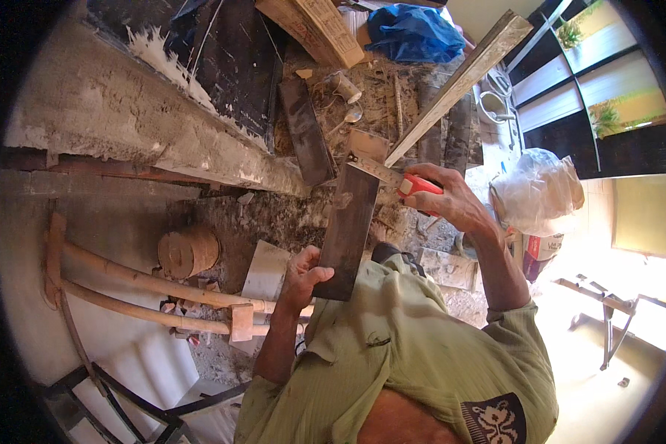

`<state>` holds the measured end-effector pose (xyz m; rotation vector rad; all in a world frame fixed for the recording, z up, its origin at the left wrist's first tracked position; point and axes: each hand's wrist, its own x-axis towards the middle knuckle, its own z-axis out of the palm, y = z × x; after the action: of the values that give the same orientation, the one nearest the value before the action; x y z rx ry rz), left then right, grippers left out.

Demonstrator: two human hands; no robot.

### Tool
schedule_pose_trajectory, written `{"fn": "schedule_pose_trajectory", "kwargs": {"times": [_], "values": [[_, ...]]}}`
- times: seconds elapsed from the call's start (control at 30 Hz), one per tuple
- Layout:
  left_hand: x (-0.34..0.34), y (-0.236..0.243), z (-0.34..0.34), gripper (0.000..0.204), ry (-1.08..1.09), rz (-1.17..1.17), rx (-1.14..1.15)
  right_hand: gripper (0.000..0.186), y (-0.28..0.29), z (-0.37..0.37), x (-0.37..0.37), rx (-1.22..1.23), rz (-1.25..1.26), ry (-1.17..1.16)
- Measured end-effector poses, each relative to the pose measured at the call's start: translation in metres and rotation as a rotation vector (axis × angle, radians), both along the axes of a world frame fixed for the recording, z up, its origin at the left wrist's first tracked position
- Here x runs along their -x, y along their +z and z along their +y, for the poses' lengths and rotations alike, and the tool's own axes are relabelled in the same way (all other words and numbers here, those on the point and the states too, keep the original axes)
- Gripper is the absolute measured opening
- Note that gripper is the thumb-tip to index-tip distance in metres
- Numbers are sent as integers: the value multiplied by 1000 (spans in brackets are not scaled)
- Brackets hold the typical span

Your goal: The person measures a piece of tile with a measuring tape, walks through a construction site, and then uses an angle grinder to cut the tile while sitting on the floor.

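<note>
While the left hand (302,275) clamps the dark tile (348,229) by its lower end, the tile's long axis runs up toward the right hand (444,198). That hand is closed on a red-handled tool (414,185), probably a cutter, whose blade meets the tile's top edge.

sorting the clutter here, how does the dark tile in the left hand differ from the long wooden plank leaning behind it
The dark tile is short, wide and near-black; the wooden plank is long, narrow and pale. The left hand grips the tile; no hand touches the plank. Both are flat and straight-edged.
</note>
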<state>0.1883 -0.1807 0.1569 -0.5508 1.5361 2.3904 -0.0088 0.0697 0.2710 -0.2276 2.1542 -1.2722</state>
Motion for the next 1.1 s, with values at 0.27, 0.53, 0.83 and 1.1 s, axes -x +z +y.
{"fn": "schedule_pose_trajectory", "kwargs": {"times": [0.27,0.53,0.83,1.1], "values": [[-11,13,-5,32,-57,28,-15,67,-11,-6,6,24,88,62],[-16,11,-6,34,37,-48,-103,68,-20,5,10,37,87,60],[-19,10,-12,36,65,-65,-164,66,-24,8,10,21,79,74],[-19,9,-15,43,71,-13,-181,71,-24,8,9,-1,90,95]]}}
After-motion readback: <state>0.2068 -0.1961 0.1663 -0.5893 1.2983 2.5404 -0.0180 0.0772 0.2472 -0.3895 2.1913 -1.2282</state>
